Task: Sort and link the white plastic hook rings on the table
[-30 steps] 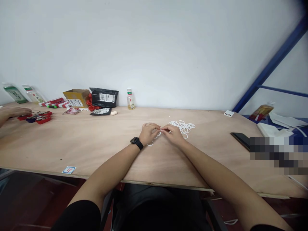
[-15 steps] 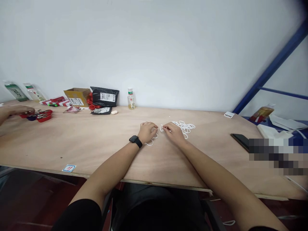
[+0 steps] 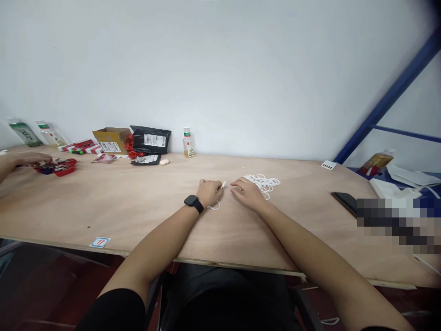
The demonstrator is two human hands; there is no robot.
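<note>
1. the left hand (image 3: 209, 191) is curled shut, with a white ring (image 3: 223, 185) pinched at its fingertips and sticking out toward 2 o'clock. a second ago both hands met over that ring; now only the left has it.
2. the right hand (image 3: 248, 193) has let go and dropped onto the table (image 3: 138, 207). its fingers are loosely spread and low, with nothing seen in them. the gap between the hands is wider than half a second ago.
3. the pile (image 3: 265, 181) of white rings lies at 2 o'clock of the right hand, just beside its fingertips, and has not moved.
4. another loose ring (image 3: 215, 207) shows at 5 o'clock of the left hand, partly under it, as before.
5. a black watch (image 3: 192, 201) sits on the left wrist.
6. far off at 9 o'clock, another person's hand (image 3: 29, 158) rests by red parts (image 3: 64, 169), a little further left than earlier.
7. a phone (image 3: 344, 200) lies at 3 o'clock, unchanged.
</note>
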